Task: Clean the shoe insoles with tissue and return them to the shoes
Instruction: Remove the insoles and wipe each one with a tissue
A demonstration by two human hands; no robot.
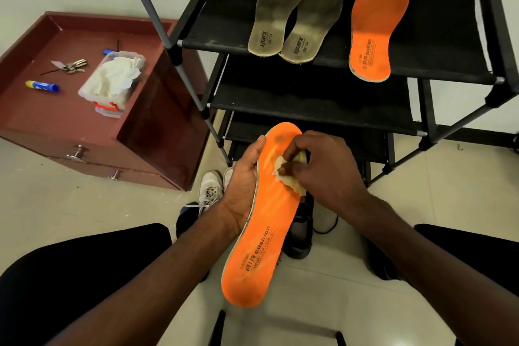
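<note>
Midway through the cleaning, by the look of things. Orange insole [266,222] held up in the air in front of the black shoe rack [323,34], below its lowest shelves, above the shoes on the floor. Left hand [244,188] cupped under and around the left edge, fingers curled behind it and thumb laid along the rim near the toe. Right hand [325,168] over the forefoot, fingers pinching a crumpled, yellowed tissue [286,177] and pressing it onto the orange surface. Long axis running from near to far with a slight tilt: heel end, bearing the "AIR cushion" print, nearest the body and low, toe end pointing up and away toward the rack, printed face upward. Pale streaks across the middle, a dark smudge near the toe, so probably not finished yet. On the top shelf of the rack, second orange insole [379,22] at the right, heel toward the front edge, and a pair of grey Sparx insoles [295,14] just left of it, side by side, dark and soiled at the toes; cleaned or not, hard to say. Left of the rack, on a red-brown cabinet, clear tub of tissues [112,81]. White sneaker [210,185] and dark shoe [302,227] on the floor at the foot of the rack, no insole yet returned as far as visible. Left to do: finishing the wiping, then refitting all four.
</note>
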